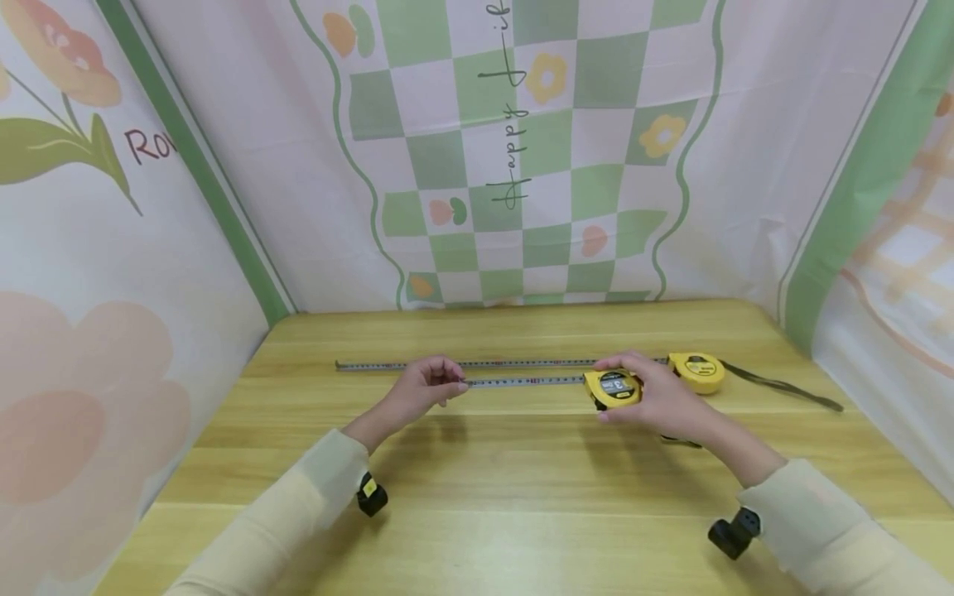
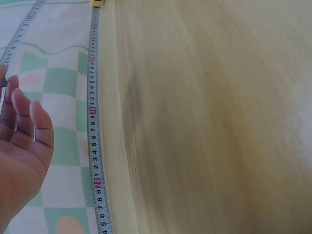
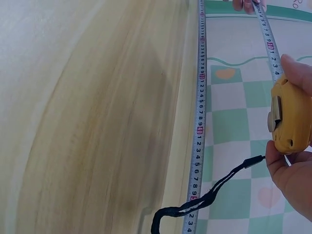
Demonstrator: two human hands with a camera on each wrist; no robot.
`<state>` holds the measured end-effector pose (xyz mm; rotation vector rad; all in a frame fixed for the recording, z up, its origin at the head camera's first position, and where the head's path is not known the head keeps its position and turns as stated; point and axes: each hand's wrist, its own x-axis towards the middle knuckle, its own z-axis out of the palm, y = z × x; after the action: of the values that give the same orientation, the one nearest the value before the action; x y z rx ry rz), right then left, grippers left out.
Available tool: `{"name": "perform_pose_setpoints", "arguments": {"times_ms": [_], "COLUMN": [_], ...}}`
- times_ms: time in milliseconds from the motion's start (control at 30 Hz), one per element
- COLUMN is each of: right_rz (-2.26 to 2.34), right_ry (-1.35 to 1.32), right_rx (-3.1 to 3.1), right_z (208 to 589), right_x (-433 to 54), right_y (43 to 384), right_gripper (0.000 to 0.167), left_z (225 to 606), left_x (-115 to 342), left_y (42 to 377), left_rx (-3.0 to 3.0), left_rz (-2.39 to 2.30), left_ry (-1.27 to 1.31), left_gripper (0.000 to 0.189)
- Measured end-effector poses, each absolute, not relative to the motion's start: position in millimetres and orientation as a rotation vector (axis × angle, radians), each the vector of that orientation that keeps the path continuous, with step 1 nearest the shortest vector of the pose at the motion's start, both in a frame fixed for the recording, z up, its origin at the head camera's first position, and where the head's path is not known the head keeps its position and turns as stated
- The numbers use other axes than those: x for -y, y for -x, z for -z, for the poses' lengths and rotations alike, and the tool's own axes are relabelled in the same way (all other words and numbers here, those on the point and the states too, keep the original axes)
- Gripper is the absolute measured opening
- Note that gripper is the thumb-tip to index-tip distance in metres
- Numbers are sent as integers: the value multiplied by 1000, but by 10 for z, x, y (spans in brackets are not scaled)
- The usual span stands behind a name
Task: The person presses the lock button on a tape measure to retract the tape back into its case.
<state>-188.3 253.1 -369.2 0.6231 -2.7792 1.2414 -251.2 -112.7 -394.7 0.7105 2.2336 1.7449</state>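
Note:
My right hand [image 1: 667, 403] grips a yellow tape measure [image 1: 614, 389] by its case, thumb on one side and fingers on the other. From it a short length of blade [image 1: 532, 382] runs left, raised over the table. At the blade's end, my left hand [image 1: 412, 396] pinches the tip between thumb and finger. In the right wrist view the case [image 3: 291, 117] shows its metal belt clip, and a black wrist strap [image 3: 209, 197] hangs from it. Behind lies a second yellow tape measure [image 1: 696, 372] on the table, its longer blade [image 1: 373, 366] stretched out leftward, touched by neither hand.
The wooden table [image 1: 477, 530] spans the front. A dark strap [image 1: 782, 384] trails right from the second tape measure. Patterned cloth [image 1: 522, 165] hangs behind the table's back edge and along both sides. A small black camera [image 1: 370, 495] sits at the left wrist, another [image 1: 734, 534] at the right.

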Motion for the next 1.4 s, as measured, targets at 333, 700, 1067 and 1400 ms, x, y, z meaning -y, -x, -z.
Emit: {"name": "perform_pose_setpoints", "arguments": {"times_ms": [333, 700, 1067, 1400], "right_rz": [-1191, -1133, -1142, -1174], "right_ry": [-632, -631, -619, -629], "right_rx": [2780, 2777, 2781, 2775], "right_z": [3713, 3720, 3725, 3726], "right_x": [-2501, -2469, -2432, -2401], "right_y": [1901, 1904, 1905, 1907], "right_gripper": [66, 70, 68, 68], "left_z": [3967, 3970, 3984, 3995], "left_x": [1086, 1043, 1027, 992], "left_y": [2532, 2534, 2543, 2541], "left_rx": [-2230, -2219, -2211, -2202], "left_rz": [-1737, -1730, -1735, -1750], "left_ry": [-740, -754, -765, -763], "left_gripper": [12, 13, 13, 14]}}
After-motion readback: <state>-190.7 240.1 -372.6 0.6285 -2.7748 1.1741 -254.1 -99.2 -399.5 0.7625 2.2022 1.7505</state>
